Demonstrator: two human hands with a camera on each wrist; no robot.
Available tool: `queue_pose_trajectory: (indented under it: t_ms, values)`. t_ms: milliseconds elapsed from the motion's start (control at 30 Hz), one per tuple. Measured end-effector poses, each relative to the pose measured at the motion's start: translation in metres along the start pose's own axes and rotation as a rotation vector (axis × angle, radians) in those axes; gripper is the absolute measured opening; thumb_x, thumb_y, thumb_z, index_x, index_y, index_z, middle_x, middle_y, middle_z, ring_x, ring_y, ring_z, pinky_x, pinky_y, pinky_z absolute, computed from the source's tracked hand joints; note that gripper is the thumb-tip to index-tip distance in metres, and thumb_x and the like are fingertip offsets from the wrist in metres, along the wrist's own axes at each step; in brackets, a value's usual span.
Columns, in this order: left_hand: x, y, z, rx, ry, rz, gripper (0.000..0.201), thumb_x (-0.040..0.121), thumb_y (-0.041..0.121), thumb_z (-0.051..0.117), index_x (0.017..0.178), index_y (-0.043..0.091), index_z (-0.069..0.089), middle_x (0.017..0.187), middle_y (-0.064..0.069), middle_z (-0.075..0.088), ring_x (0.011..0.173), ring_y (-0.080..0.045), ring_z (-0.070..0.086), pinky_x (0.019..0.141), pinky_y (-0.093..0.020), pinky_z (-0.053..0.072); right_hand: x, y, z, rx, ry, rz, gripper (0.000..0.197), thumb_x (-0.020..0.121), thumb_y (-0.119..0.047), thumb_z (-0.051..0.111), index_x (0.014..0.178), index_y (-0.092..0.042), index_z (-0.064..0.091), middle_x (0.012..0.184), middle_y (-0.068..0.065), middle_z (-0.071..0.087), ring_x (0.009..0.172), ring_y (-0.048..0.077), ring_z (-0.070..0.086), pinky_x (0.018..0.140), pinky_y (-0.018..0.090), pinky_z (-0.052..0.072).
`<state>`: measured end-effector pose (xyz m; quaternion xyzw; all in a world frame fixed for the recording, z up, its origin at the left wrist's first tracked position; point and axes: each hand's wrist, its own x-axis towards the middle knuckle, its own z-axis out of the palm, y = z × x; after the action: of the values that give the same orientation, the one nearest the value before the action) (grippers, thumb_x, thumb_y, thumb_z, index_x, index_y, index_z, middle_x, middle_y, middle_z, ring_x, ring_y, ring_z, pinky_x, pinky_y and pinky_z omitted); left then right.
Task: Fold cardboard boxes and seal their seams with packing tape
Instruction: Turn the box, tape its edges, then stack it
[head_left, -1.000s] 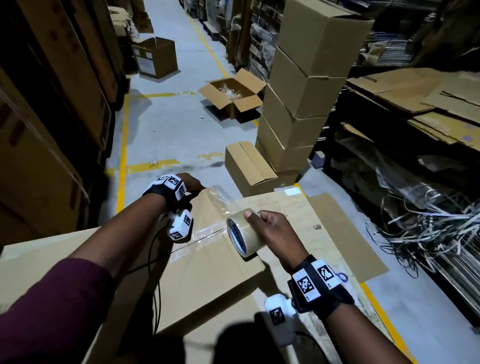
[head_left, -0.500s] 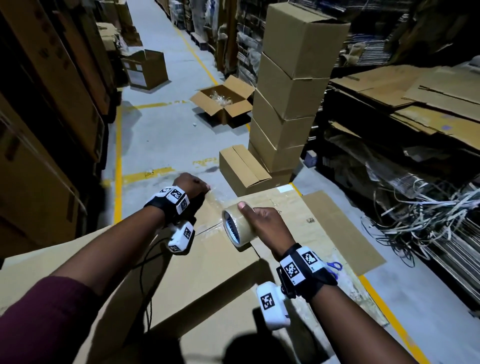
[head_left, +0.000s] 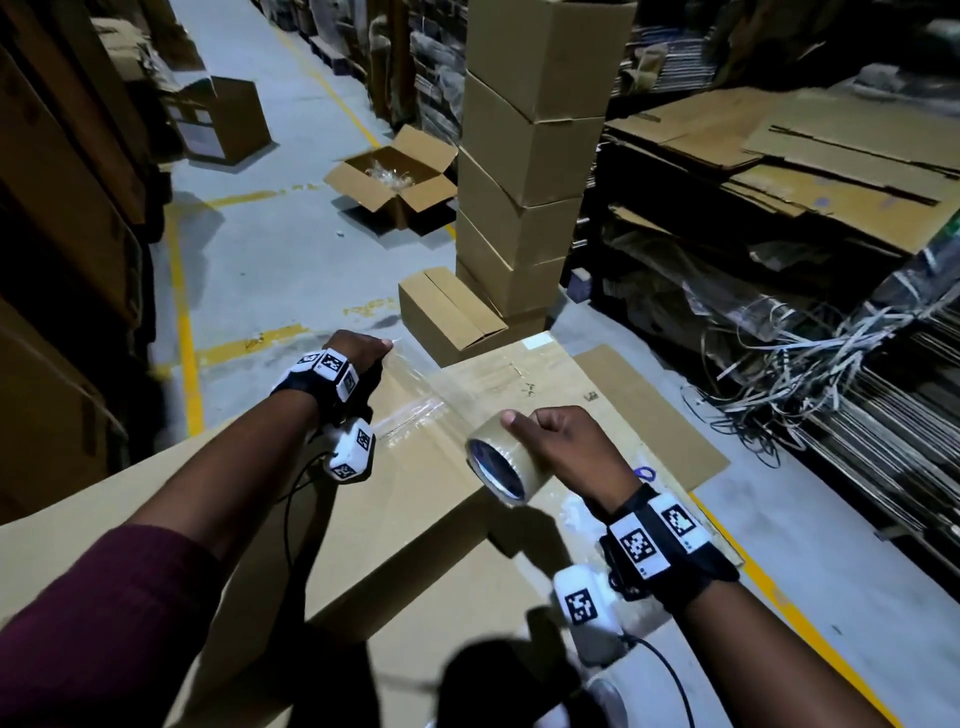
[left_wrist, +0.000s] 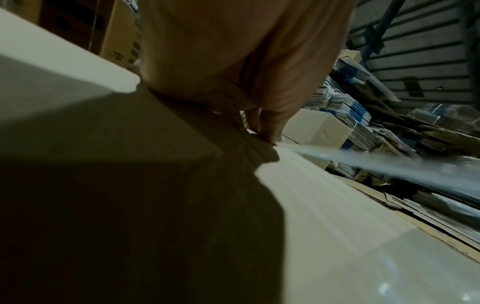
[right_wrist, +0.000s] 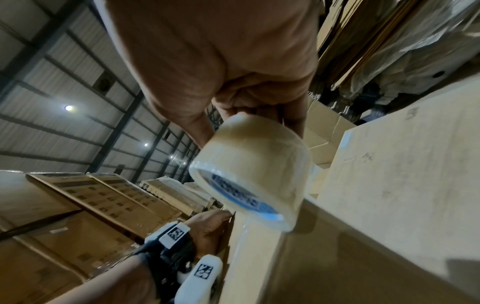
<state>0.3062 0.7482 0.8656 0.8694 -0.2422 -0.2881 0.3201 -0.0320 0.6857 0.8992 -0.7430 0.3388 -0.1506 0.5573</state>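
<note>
- Gripping: right hand (head_left: 563, 447) fingers curl around clear round packing tape roll (head_left: 498, 465), just above flat brown cardboard box (head_left: 415, 525).
- Left hand (head_left: 358, 351) fingers pinch tape strip (head_left: 415, 410) end at box's far edge.

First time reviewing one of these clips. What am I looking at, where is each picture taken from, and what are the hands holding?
No machine: a person wearing three cameras, one on the head and one on each wrist; the white tagged blocks are the wrist cameras. The head view looks down at a flat cardboard box lying over more cardboard. The right hand grips a roll of clear packing tape. The left hand pinches the tape's free end at the box's far edge, so a strip of tape stretches between the two hands. Each wrist view looks along its own hand.
</note>
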Motion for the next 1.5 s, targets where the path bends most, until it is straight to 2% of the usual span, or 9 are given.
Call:
queue_pose_trajectory:
  t_ms: [167, 333, 500, 767, 867, 1000, 1133, 1267, 1500]
  values:
    - [-0.009, 0.007, -0.007, 0.114, -0.048, 0.017, 0.039, 0.099, 0.047, 0.055, 0.079, 0.015, 0.065, 0.072, -0.001, 0.062, 0.066, -0.018, 0.056, 0.057, -0.027, 0.04, -0.014, 0.029, -0.004, -0.158, 0.012, 0.041, 0.062, 0.091, -0.054, 0.065, 0.064, 0.0, 0.05, 0.062, 0.008, 0.041, 0.058, 0.016, 0.044, 0.06, 0.031, 0.037]
    - [-0.012, 0.007, -0.011, 0.229, -0.072, 0.048, 0.039, 0.103, 0.045, 0.046, 0.12, 0.019, 0.069, 0.119, -0.009, 0.067, 0.096, -0.027, 0.06, 0.081, -0.029, 0.041, -0.018, 0.056, 0.015, -0.095, 0.057, 0.061, 0.053, 0.094, -0.045, 0.069, 0.061, -0.014, 0.041, 0.065, 0.007, 0.027, 0.059, 0.017, 0.031, 0.062, 0.033, 0.027]
    - [-0.011, 0.01, -0.008, 0.109, -0.083, -0.003, 0.028, 0.099, 0.043, 0.057, 0.103, 0.018, 0.068, 0.081, -0.001, 0.062, 0.071, -0.02, 0.055, 0.058, -0.024, 0.039, -0.019, 0.067, 0.021, -0.036, 0.07, 0.071, 0.059, 0.094, -0.045, 0.069, 0.062, -0.008, 0.036, 0.066, 0.007, 0.026, 0.06, 0.017, 0.03, 0.06, 0.033, 0.027]
    - [-0.024, -0.001, -0.012, 0.122, -0.221, 0.031, 0.06, 0.081, 0.052, 0.077, 0.129, 0.02, 0.062, 0.111, -0.002, 0.067, 0.1, -0.023, 0.062, 0.085, -0.028, 0.042, -0.02, 0.088, 0.037, 0.054, 0.061, 0.244, 0.055, 0.078, -0.059, 0.079, 0.058, -0.02, 0.046, 0.058, 0.0, 0.047, 0.06, 0.018, 0.047, 0.063, 0.032, 0.04]
    - [-0.026, -0.003, -0.009, 0.192, -0.236, 0.067, 0.109, 0.066, 0.055, 0.087, 0.156, 0.023, 0.033, 0.151, 0.0, 0.048, 0.132, -0.022, 0.052, 0.096, -0.025, 0.036, -0.016, 0.074, 0.023, -0.136, 0.169, 0.13, 0.035, 0.079, -0.044, 0.085, 0.08, -0.017, 0.062, 0.076, -0.007, 0.064, 0.072, 0.011, 0.059, 0.07, 0.025, 0.048]
    - [-0.03, -0.003, -0.011, 0.204, -0.263, 0.089, 0.122, 0.047, 0.071, 0.089, 0.15, 0.027, 0.042, 0.133, 0.006, 0.063, 0.114, -0.016, 0.064, 0.1, -0.033, 0.048, -0.015, 0.032, 0.019, -0.186, 0.29, -0.282, 0.014, 0.09, -0.012, 0.076, 0.104, -0.016, 0.074, 0.104, -0.005, 0.072, 0.09, 0.003, 0.067, 0.074, 0.011, 0.049]
    - [-0.013, -0.016, -0.009, 0.189, -0.241, 0.09, 0.137, 0.028, 0.08, 0.088, 0.148, 0.033, 0.042, 0.142, 0.006, 0.058, 0.121, -0.019, 0.061, 0.106, -0.041, 0.048, 0.008, 0.008, 0.066, -0.454, 0.127, -0.46, 0.014, 0.085, 0.006, 0.062, 0.091, -0.003, 0.071, 0.09, 0.007, 0.071, 0.079, 0.023, 0.066, 0.076, 0.037, 0.057]
    - [-0.03, -0.006, -0.016, 0.159, -0.255, 0.083, 0.116, 0.061, 0.05, 0.093, 0.156, 0.024, 0.031, 0.152, -0.004, 0.046, 0.131, -0.024, 0.053, 0.109, -0.035, 0.043, 0.046, -0.005, 0.085, -0.734, 0.012, -0.31, 0.021, 0.079, 0.008, 0.05, 0.07, -0.011, 0.048, 0.068, 0.004, 0.055, 0.069, 0.03, 0.054, 0.059, 0.038, 0.042]
    - [-0.018, -0.007, -0.021, 0.08, -0.196, 0.0, 0.071, 0.09, 0.036, 0.073, 0.149, 0.02, 0.039, 0.139, -0.011, 0.055, 0.118, -0.025, 0.058, 0.097, -0.027, 0.042, 0.111, -0.033, 0.087, -0.857, -0.148, -0.233, 0.025, 0.091, -0.005, 0.058, 0.068, -0.015, 0.055, 0.072, 0.011, 0.063, 0.081, 0.037, 0.058, 0.065, 0.032, 0.038]
